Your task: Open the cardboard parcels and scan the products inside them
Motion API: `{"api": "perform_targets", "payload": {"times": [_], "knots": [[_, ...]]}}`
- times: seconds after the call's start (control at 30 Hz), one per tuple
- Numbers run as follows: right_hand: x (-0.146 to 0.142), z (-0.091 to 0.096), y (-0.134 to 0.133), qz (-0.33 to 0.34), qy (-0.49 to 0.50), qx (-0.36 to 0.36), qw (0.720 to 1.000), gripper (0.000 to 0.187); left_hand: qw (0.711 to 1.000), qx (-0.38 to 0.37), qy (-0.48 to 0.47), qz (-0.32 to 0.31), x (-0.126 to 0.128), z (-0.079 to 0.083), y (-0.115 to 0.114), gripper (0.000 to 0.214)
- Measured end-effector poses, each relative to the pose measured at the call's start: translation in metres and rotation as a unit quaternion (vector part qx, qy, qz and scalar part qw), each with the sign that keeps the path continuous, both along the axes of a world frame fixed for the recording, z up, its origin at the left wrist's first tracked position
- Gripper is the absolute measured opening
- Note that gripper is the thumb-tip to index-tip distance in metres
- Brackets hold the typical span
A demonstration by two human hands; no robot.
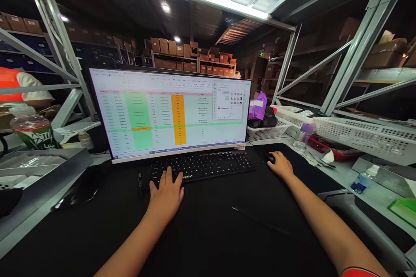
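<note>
My left hand rests on the left part of a black keyboard, fingers spread over the keys near its front edge. To the right of the keyboard, my right hand is curled over a small dark computer mouse, mostly hidden under the fingers. Behind the keyboard stands a wide monitor showing a spreadsheet with green and orange columns, one green highlighted row and a smaller window at the right. A black desk mat lies under both hands.
A thin dark pen-like stick lies on the mat. At right are white plastic baskets, a spray bottle and a grey-handled device. A green-labelled bottle stands left. Metal racks frame the desk; a person's orange garment shows behind.
</note>
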State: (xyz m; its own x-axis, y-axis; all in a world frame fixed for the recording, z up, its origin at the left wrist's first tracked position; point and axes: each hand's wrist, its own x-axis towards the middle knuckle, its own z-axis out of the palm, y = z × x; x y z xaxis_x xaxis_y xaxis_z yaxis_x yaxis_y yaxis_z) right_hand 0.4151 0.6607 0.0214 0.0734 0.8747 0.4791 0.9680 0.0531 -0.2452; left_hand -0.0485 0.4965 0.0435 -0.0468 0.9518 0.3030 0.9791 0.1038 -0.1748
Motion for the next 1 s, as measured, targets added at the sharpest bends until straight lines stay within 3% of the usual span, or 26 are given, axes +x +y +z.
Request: {"api": "perform_targets", "payload": {"times": [1.0], "knots": [[-0.0069,0.0089,-0.0071,-0.027,-0.017,-0.020,0.999,0.045,1.000,0.004,0.005,0.001,-0.0006,-0.0013,0.0014,0.049]]}}
